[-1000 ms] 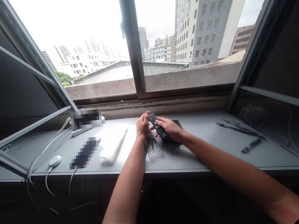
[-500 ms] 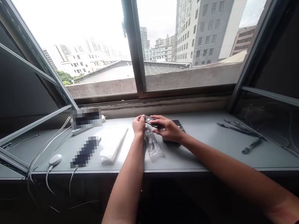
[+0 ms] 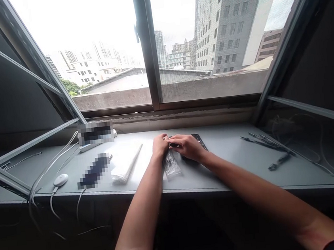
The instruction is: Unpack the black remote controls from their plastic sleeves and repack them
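My left hand (image 3: 160, 146) pinches the top of a clear plastic bag (image 3: 171, 165), which lies on the grey sill. My right hand (image 3: 187, 146) covers a black remote control (image 3: 173, 144), and only a dark strip of it shows between my hands. The remote's end seems to sit at the bag's mouth, but my fingers hide how far in it is. Just right of my right hand, a second black remote control (image 3: 200, 141) lies on the sill, partly under my palm.
A folded white plastic sheet (image 3: 125, 163), a pixelated dark object (image 3: 94, 171), a white round puck (image 3: 61, 180) with white cables and a white power strip (image 3: 87, 147) lie left on the sill. Dark cables (image 3: 267, 146) lie right. Open window frames flank it.
The first remote has dropped from a raised tilt to low between my hands, now at the bag's top. My hands have drawn closer together, and the bag has shifted slightly.
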Available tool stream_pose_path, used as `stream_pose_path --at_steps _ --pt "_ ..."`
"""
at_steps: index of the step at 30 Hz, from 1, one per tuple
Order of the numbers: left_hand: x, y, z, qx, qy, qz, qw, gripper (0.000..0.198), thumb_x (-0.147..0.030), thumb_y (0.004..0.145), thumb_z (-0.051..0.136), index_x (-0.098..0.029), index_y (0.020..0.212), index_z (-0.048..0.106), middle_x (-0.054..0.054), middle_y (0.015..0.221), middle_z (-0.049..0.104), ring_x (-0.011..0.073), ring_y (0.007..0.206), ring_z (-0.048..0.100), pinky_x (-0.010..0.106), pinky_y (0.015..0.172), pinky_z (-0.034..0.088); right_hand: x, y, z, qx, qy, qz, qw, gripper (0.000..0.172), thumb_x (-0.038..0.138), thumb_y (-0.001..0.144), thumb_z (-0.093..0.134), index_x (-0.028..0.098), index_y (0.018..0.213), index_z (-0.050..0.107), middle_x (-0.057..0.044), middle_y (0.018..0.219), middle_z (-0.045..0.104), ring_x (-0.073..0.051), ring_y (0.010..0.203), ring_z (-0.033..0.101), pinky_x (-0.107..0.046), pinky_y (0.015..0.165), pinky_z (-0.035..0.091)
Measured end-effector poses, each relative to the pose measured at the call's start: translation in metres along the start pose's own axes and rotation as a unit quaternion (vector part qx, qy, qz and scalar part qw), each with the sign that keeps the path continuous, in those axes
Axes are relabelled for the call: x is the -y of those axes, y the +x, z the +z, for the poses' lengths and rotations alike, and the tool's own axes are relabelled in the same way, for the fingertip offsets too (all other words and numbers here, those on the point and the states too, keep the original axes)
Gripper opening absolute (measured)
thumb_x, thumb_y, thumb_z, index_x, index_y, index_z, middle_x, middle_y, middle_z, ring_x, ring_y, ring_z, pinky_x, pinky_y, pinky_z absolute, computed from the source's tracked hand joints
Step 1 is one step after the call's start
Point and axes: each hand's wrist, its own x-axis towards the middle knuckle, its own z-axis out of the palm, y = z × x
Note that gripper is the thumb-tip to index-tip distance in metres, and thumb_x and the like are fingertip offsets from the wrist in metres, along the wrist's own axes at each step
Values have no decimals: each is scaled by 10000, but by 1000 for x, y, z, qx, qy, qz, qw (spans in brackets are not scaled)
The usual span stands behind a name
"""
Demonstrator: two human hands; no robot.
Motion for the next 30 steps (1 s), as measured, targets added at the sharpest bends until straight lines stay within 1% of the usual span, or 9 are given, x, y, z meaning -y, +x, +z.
stream_pose_path --at_steps 1,3,7,11,14,16,20,26,30 --pt "0 0 0 9 3 -3 1000 350 -248 1028 615 -144 1311 792 155 1302 802 250 1202 758 292 1039 531 -2 0 1 9 -15 -8 1000 355 197 977 799 338 1301 835 -49 1304 811 -287 1166 769 -431 1017 628" --pt "0 0 0 24 11 -4 1000 363 -245 1026 624 -133 1330 789 165 1283 807 253 1196 766 289 1033 540 -4 -1 2 29 -27 -21 999 359 212 938 854 336 1275 850 -58 1255 820 -293 1114 748 -443 979 625" --pt "0 -2 -1 31 17 4 999 323 -274 993 688 -151 1257 827 152 1196 832 266 1143 783 295 994 561 -5 0 0 57 -12 -16 998 384 347 890 927 316 1267 859 -81 1214 813 -286 1007 658 -451 911 607" --pt "1 -3 -3 36 -1 -7 999 363 -335 925 785 -149 1234 834 154 1155 839 278 1112 791 305 958 578 -5 1 -4 72 8 -14 997 441 406 875 940 290 1291 851 -98 1232 805 -313 1089 596 -493 995 577" --pt "3 -1 -4 36 -4 -11 999 387 -346 902 801 -150 1234 836 154 1167 838 275 1123 789 305 966 579 -5 2 -6 84 24 -12 996 454 415 854 955 265 1271 856 -112 1236 794 -338 1192 576 -514 1064 553" --pt "5 1 -4 34 0 -10 999 384 -317 894 795 -157 1240 837 146 1183 837 265 1143 785 297 981 574 -5 2 -7 96 34 -11 995 430 414 856 952 253 1244 859 -120 1232 783 -341 1224 587 -520 1093 541" --pt "9 4 -5 17 23 -1 1000 374 -228 894 751 -160 1252 838 138 1201 834 243 1167 778 277 1028 555 -3 1 -9 119 54 -17 991 378 406 884 929 229 1207 843 -123 1221 756 -321 1210 633 -506 1130 516" --pt "13 6 -6 -2 31 10 999 342 -203 939 687 -172 1241 846 121 1211 834 228 1149 780 267 1072 541 4 0 -14 169 41 31 984 259 442 949 857 205 1049 827 -129 1130 725 -326 1148 638 -482 1041 544" --pt "13 5 -5 -5 39 15 999 318 -211 954 671 -187 1212 855 112 1194 839 232 1156 776 273 1061 546 3 0 -13 172 29 48 983 195 389 989 811 207 1053 836 -124 1124 711 -313 1127 647 -467 1040 540"
